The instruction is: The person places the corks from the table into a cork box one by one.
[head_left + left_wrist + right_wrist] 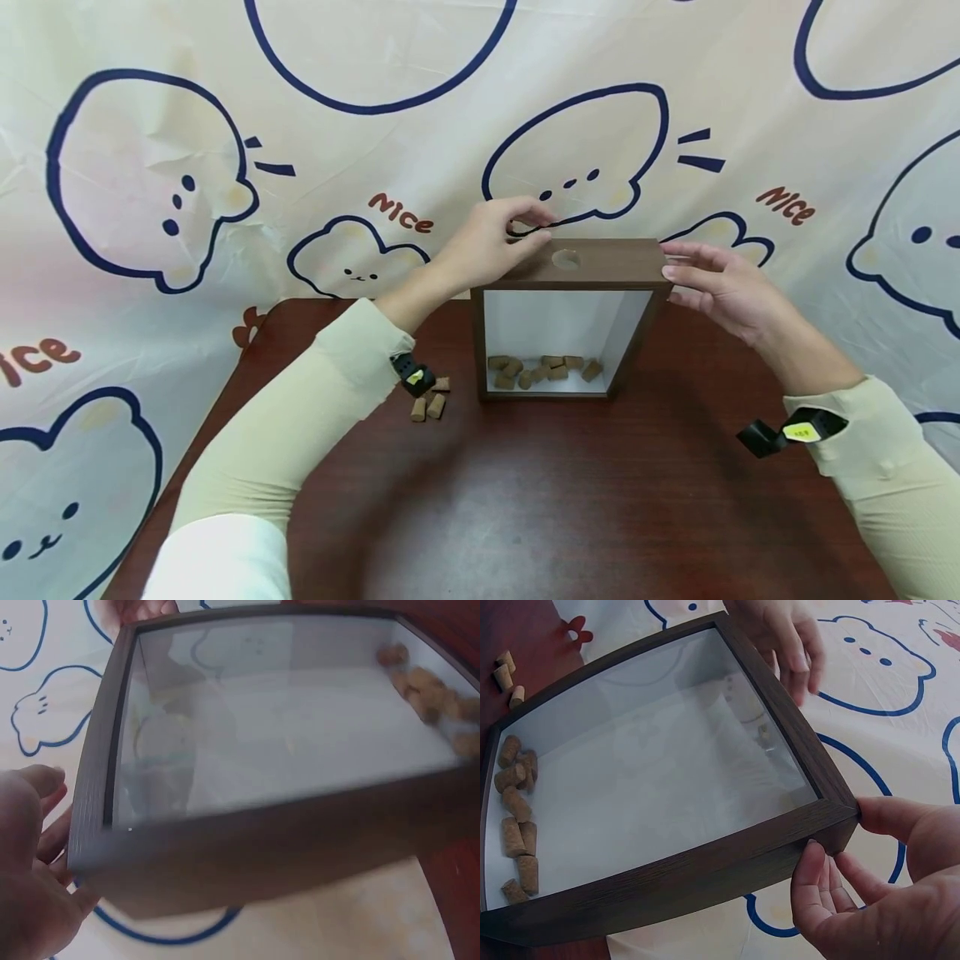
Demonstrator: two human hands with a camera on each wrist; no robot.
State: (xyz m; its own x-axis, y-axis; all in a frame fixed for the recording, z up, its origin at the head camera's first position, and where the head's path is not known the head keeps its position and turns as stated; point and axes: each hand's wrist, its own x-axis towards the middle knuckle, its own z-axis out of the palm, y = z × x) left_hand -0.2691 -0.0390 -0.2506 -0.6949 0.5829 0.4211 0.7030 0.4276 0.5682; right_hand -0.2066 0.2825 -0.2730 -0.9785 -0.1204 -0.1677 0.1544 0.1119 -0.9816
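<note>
A dark wood-framed box (615,260) with a clear front and a round hole in its top stands upright on the table. Several corks (557,374) lie along its white floor, and they also show behind the pane in the right wrist view. My left hand (497,239) is at the left end of the box's top, left of the hole, fingers loosely bent and nothing visible in them. With thumb and fingers, my right hand (723,287) pinches the upper right corner of the frame (832,817).
A few loose corks (435,407) lie on the dark red table (525,500), left of the box and close to my left wrist. Behind the table hangs a pale cloth (420,158) printed with blue-outlined cartoon figures.
</note>
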